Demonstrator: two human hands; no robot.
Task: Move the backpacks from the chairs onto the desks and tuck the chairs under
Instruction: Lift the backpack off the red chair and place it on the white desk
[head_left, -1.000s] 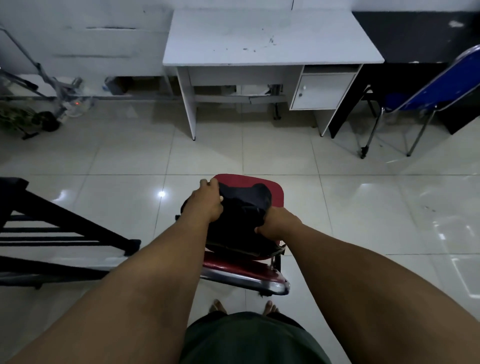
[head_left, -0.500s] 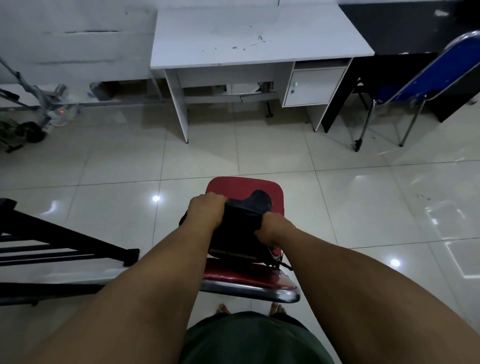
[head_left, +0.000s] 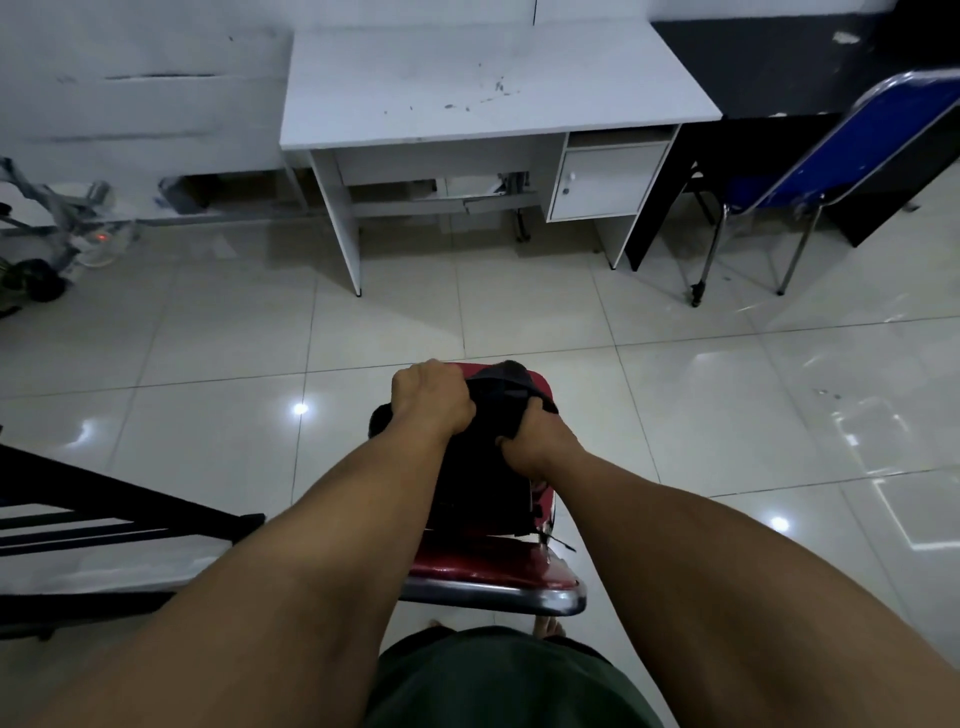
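A black backpack (head_left: 488, 467) sits on the seat of a red chair (head_left: 483, 569) with a chrome frame, directly in front of me. My left hand (head_left: 431, 400) grips the backpack's top left and my right hand (head_left: 535, 441) grips its right side. Both hands are closed on the fabric. A white desk (head_left: 467, 88) with a small cabinet stands ahead against the wall, its top bare. My arms hide much of the backpack and the seat.
A blue folding chair (head_left: 831, 150) stands at the right beside a black desk (head_left: 769, 57). A black tripod-like frame (head_left: 104, 514) lies at the left on the floor. Clutter (head_left: 62, 228) sits by the left wall. Glossy tiled floor separates the red chair from the white desk.
Both hands have bunched the backpack tighter and drawn it up and closer together on the seat. The view has shifted slightly toward the desk.
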